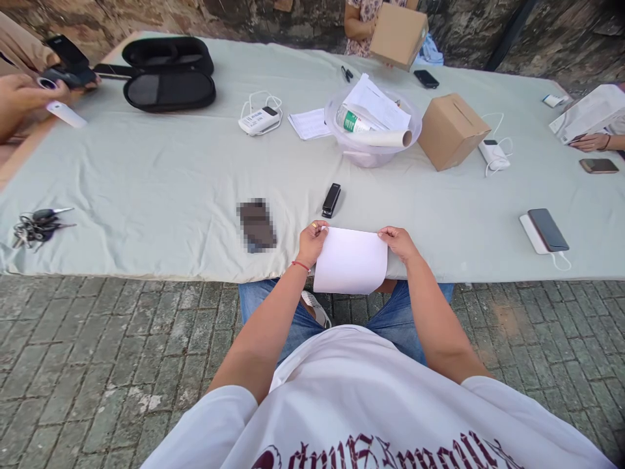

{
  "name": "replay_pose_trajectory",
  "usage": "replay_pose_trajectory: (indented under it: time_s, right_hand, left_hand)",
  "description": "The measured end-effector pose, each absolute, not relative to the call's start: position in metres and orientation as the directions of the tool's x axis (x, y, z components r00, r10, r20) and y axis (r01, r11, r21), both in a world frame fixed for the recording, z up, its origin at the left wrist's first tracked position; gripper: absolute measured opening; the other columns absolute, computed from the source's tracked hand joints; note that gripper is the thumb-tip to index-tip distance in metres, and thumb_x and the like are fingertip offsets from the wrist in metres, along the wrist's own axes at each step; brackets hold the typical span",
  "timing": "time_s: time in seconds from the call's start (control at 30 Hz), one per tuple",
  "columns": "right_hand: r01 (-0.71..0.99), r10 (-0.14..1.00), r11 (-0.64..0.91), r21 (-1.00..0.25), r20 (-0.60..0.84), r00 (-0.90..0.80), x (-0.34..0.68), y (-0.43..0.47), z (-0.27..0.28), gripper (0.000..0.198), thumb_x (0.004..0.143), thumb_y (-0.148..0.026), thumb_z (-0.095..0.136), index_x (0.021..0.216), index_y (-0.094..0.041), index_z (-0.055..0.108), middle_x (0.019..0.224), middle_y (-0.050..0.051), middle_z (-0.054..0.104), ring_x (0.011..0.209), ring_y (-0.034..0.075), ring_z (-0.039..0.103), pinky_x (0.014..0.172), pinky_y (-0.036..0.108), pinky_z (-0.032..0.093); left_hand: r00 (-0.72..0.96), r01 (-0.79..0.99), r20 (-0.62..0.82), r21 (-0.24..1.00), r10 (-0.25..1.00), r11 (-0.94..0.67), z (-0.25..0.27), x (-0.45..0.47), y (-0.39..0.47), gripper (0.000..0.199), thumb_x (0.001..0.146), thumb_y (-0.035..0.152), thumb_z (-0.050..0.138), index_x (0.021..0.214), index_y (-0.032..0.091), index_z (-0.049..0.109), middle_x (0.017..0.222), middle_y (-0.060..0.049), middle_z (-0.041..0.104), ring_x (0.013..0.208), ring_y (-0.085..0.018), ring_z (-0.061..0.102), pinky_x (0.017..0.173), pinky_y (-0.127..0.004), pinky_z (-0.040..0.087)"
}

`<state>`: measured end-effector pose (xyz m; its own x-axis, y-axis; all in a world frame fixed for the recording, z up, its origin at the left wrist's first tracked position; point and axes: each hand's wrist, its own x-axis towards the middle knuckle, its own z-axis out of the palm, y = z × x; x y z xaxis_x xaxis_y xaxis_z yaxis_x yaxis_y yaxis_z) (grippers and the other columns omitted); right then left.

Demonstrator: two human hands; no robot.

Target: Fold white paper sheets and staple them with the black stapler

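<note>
A sheet of white paper [351, 260] is held up at the near edge of the table, its lower part curving down past the edge. My left hand [312, 242] pinches its upper left corner; a ring and a red wrist cord show on that side. At the upper right corner, the thumb and fingers of my right hand [398, 242] are closed on the same sheet. Just beyond the paper lies a black stapler [331, 200], touched by neither hand. A pixelated dark rectangular item [258, 225] rests left of my left hand.
Beyond the stapler stands a plastic basin [371, 156] of papers, a bottle and a roll, beside a cardboard box [452, 132]. Keys [39, 227] lie far left, a phone on a white power bank [547, 230] right. An open black case [168, 75] sits back left. Other people handle things around the table.
</note>
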<state>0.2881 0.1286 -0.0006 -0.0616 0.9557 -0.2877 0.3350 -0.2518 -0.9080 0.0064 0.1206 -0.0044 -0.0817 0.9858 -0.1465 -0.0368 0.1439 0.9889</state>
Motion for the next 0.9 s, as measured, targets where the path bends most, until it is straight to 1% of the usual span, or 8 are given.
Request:
replay_pose_trajectory:
  time_s: [0.2,0.4,0.73,0.9]
  right_hand:
    - [0.361,0.959,-0.238,-0.902,-0.277,-0.059,0.2884,0.1276,-0.0013,0.025,0.076,-0.045,0.063,0.08,-0.022,0.069,0.082,0.002,0.068,0.077,0.017,0.057,0.072,0.031,0.042]
    - [0.359,0.964,-0.231,-0.904,-0.263,-0.042,0.2874,0.1276,-0.0006,0.026,0.075,-0.045,0.062,0.085,-0.023,0.07,0.084,0.002,0.068,0.077,0.018,0.057,0.073,0.031,0.043]
    - [0.347,0.96,-0.247,-0.905,-0.276,-0.036,0.2877,0.1276,-0.0014,0.025,0.074,-0.044,0.062,0.082,-0.022,0.07,0.083,0.002,0.068,0.077,0.018,0.057,0.073,0.031,0.043]
    - [0.326,0.959,-0.267,-0.907,-0.283,-0.001,0.2885,0.1281,-0.0014,0.025,0.076,-0.042,0.061,0.082,-0.021,0.071,0.082,0.002,0.067,0.073,0.016,0.054,0.07,0.03,0.042]
  left_hand:
    - [-0.087,-0.022,-0.149,0.989,0.985,0.148,-0.0037,0.0062,0.121,0.014,0.079,0.03,0.061,0.089,0.019,0.063,0.072,0.001,0.057,0.06,-0.012,0.045,0.057,-0.025,0.036]
    - [-0.123,-0.034,-0.162,0.987,0.979,0.159,-0.0039,0.0058,0.1218,0.015,0.079,0.03,0.061,0.089,0.02,0.062,0.072,0.001,0.057,0.06,-0.012,0.045,0.057,-0.025,0.037]
    - [-0.114,-0.05,-0.164,0.986,0.98,0.159,-0.0028,0.0067,0.1215,0.014,0.079,0.029,0.063,0.088,0.019,0.063,0.071,0.001,0.058,0.059,-0.011,0.045,0.056,-0.025,0.036]
    - [-0.128,-0.036,-0.157,0.988,0.979,0.153,-0.0048,0.0057,0.1223,0.014,0.079,0.029,0.062,0.089,0.019,0.064,0.071,0.001,0.057,0.06,-0.012,0.045,0.057,-0.025,0.036]
